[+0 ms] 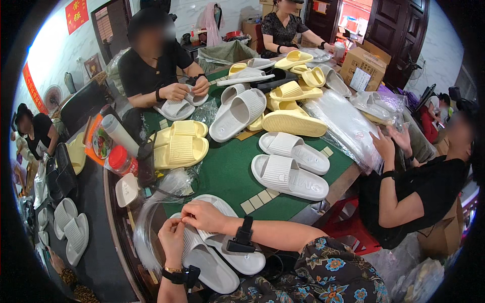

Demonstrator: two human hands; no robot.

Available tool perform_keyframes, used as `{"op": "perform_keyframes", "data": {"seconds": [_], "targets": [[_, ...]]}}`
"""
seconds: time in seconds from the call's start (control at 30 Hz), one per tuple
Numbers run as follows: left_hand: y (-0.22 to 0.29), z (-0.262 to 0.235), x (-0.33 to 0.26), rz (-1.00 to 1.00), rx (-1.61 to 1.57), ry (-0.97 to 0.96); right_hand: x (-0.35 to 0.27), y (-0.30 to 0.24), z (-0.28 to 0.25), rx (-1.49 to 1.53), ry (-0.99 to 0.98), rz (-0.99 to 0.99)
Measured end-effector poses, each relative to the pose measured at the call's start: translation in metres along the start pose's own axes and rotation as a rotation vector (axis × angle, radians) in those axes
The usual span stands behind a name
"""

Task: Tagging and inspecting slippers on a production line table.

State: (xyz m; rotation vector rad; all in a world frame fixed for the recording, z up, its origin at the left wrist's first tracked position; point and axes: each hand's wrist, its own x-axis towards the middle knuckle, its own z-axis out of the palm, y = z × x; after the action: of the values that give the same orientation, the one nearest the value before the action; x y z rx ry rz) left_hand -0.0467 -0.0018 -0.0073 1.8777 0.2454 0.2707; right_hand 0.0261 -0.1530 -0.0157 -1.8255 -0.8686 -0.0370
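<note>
My left hand (172, 238) and my right hand (203, 215) meet at the near edge of a green table (227, 169), fingertips pinched together over a pair of white ribbed slide sandals (222, 255) that lies under both hands. What the fingertips pinch is too small to tell. A bundle of clear plastic bags (151, 222) lies just left of my left hand. Another white pair (289, 166) rests in the table's middle, beyond my right hand.
Yellow slides (179, 144) and more white and yellow pairs pile across the far table. A person at the right reaches onto a stack of clear bags (348, 126). Two other people sit at the far side. A red-capped bottle (121, 160) stands left. White slides (70, 230) lie on the floor.
</note>
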Motion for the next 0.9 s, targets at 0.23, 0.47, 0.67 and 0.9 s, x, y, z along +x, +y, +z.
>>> {"op": "perform_keyframes", "data": {"seconds": [0.23, 0.47, 0.67, 0.9], "targets": [[0.002, 0.002, 0.005, 0.031, -0.015, -0.018, 0.003, 0.005, -0.005, -0.043, -0.001, -0.009], [-0.016, -0.001, 0.0, 0.103, 0.09, 0.017, -0.002, 0.002, 0.003, -0.066, -0.066, -0.033], [-0.009, -0.006, -0.011, 0.077, 0.135, 0.053, -0.001, -0.002, 0.013, -0.042, -0.061, -0.054], [0.02, -0.027, 0.001, 0.168, 0.145, 0.0, 0.002, -0.041, -0.03, 0.017, 0.019, 0.107]]}}
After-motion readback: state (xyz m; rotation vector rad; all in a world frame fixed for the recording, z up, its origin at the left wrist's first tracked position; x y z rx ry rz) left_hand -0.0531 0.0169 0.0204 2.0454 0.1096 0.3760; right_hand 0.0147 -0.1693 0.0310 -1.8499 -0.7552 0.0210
